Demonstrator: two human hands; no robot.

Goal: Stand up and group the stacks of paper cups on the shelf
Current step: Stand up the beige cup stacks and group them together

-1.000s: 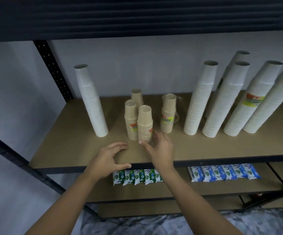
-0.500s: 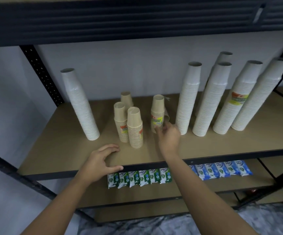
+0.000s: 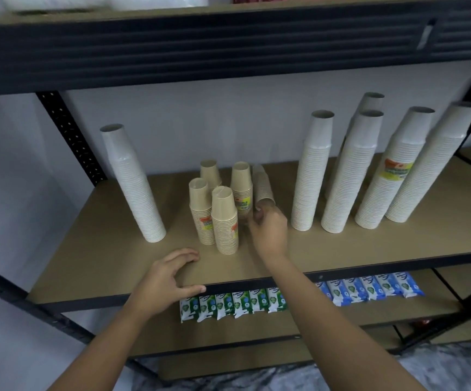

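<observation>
Eleven stacks of cups sit on the shelf (image 3: 101, 249): six white stacks (image 3: 312, 176) and five brown stacks (image 3: 224, 221). One white stack, the lone stack (image 3: 134, 187), stands apart at the left. The other five crowd together at the right, four in a front row and one behind. All six are tall and upright, bottoms up, ribbed by the cup rims, and one at the right bears a yellow and orange label.

The brown stacks are much shorter. Four stand upright in a tight cluster at mid-shelf, between the lone stack and the right-hand group, and three of them show coloured labels. The fifth, the tipped stack (image 3: 262, 184), is off upright just right of that cluster, its open mouth toward the front. Whether it lies on the board or is lifted I cannot tell.

The right hand (image 3: 269, 231) grips the tipped stack at its mouth end with curled fingers. The left hand (image 3: 169, 277) rests on the shelf's front edge, fingers loose and spread, holding nothing.

Green and blue packets (image 3: 241, 303) line the board below.
</observation>
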